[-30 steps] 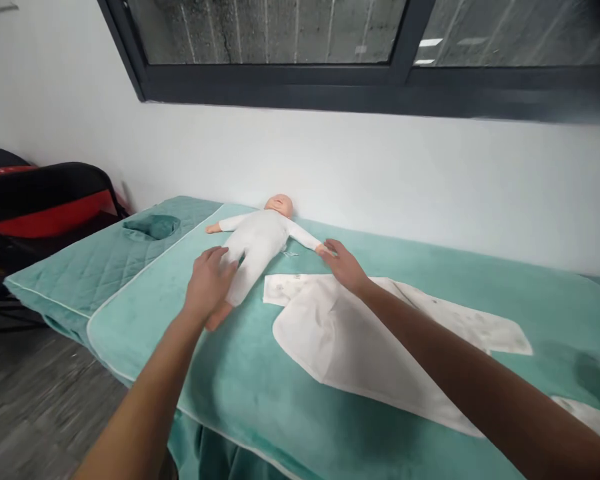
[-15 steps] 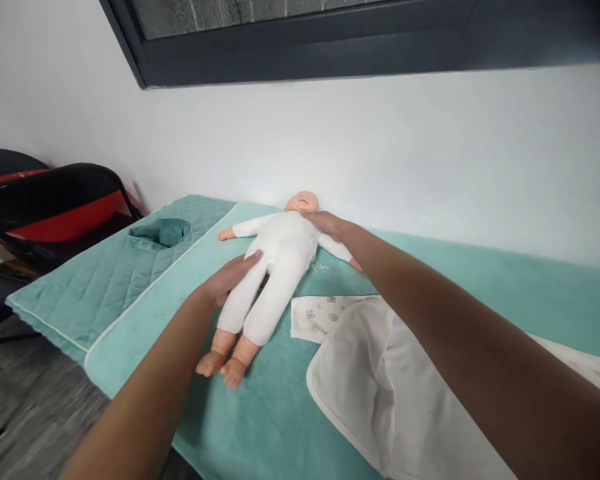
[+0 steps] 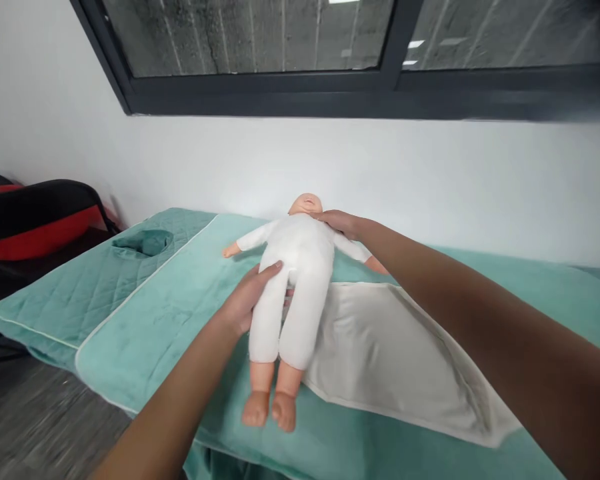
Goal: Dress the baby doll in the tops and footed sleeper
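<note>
A baby doll (image 3: 300,247) with a white cloth body and bare feet lies face up, feet toward me. My left hand (image 3: 250,297) is closed round its thigh on the left, and fingertips show between the legs. At the doll's neck and shoulder is my right hand (image 3: 337,221), gripping there with some fingers hidden. A pale grey-white cloth (image 3: 380,347) is spread to the right, its left edge behind the doll's legs. Under it all is a teal padded cover (image 3: 145,333). Whether the doll's back touches the cover cannot be seen.
A quilted teal section with a folded opening (image 3: 145,243) is at the left. Beyond it stand black and red chairs (image 3: 45,227). A white wall (image 3: 220,163) rises behind the doll, with a dark-framed window (image 3: 260,93) above.
Both hands have moved the doll right and nearer to me, so its legs now overlap the cloth. The cloth lies flatter, its bear-printed part out of sight. My view has tilted up.
</note>
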`<action>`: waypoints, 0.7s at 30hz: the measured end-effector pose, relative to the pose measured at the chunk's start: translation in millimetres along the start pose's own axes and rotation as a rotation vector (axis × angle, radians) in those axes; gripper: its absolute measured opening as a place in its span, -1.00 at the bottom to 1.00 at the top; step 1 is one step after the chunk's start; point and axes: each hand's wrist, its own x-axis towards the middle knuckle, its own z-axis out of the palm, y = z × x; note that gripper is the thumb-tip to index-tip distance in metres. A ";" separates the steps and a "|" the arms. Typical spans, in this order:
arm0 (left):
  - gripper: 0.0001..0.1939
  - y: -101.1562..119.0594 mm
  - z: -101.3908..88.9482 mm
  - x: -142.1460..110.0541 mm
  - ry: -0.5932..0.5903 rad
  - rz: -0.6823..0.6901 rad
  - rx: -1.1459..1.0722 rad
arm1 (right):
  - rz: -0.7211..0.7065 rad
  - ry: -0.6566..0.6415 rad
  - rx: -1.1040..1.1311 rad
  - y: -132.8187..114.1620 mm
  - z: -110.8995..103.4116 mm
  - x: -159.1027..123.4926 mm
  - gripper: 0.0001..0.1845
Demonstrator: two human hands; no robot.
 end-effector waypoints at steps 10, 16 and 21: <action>-0.36 -118.9 140.8 -73.8 0.079 0.024 -0.037 | -0.171 0.021 -0.172 56.5 -64.4 -157.1 -0.49; -0.33 -158.3 164.0 -77.5 0.054 0.011 -0.051 | -0.155 0.187 -0.361 97.2 -73.8 -193.1 -0.40; -0.34 -165.5 164.1 -73.0 0.044 0.014 -0.020 | -0.194 0.286 -0.429 114.5 -68.7 -192.7 -0.35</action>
